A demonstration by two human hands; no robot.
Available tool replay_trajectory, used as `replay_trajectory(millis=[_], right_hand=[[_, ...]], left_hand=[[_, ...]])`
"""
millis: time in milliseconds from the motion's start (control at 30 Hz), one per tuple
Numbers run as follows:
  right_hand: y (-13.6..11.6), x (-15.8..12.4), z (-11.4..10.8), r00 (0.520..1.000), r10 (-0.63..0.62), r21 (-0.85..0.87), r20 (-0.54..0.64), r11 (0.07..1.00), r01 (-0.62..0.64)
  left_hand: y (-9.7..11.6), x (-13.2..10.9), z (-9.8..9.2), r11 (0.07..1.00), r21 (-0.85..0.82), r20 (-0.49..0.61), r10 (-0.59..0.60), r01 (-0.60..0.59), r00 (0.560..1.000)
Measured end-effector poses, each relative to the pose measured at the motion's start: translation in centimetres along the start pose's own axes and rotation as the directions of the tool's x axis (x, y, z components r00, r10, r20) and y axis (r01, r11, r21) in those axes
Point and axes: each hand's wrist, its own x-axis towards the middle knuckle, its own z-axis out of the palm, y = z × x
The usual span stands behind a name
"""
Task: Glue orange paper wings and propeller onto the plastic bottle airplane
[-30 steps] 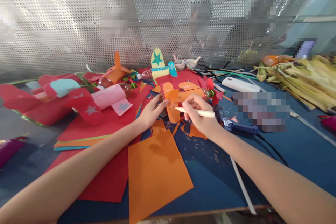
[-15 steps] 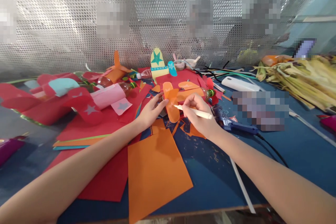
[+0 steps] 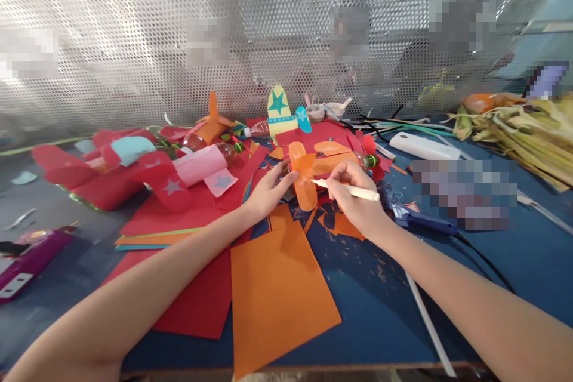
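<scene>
An orange paper plane built round a plastic bottle lies in front of me, its orange wing piece (image 3: 306,191) marked with pale stars. My left hand (image 3: 272,188) is closed at the plane's left end, thumb against the wing's edge; its other fingers are partly hidden. In my right hand (image 3: 356,194) is a white marker (image 3: 363,193), pinched like a pen, with its tip at a star on the wing. A green bottle cap (image 3: 371,161) shows at the plane's right end. Below my hands is an orange sheet (image 3: 284,295).
Red sheets (image 3: 192,304) lie at left beneath red and pink paper planes (image 3: 194,167). A yellow plane (image 3: 280,125) stands behind. On the right are a blue glue gun (image 3: 425,221) with its cord, a white strip (image 3: 430,325) and dried husks (image 3: 523,137). Perforated metal sheeting (image 3: 277,24) rises behind.
My view has turned slightly left, so everything sits further right in the picture. Both hands keep their holds, and the marker tip stays by the wing's star.
</scene>
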Motion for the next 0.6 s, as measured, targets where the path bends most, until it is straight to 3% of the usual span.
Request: replay_trajectory(millis=[233,600], right_hand=[[0.54,0.34,-0.15,1.0,-0.014,0.026,0.006,1.0,0.014],[-0.29,0.62,0.27,1.0,-0.016,0.076,0.015,0.997,0.015]], left_hand=[[-0.11,0.16,0.12,0.999,-0.031,-0.016,0.01,-0.011,1.0],[0.11,0.47,-0.1,0.994,0.106,-0.11,0.039,-0.028,0.993]])
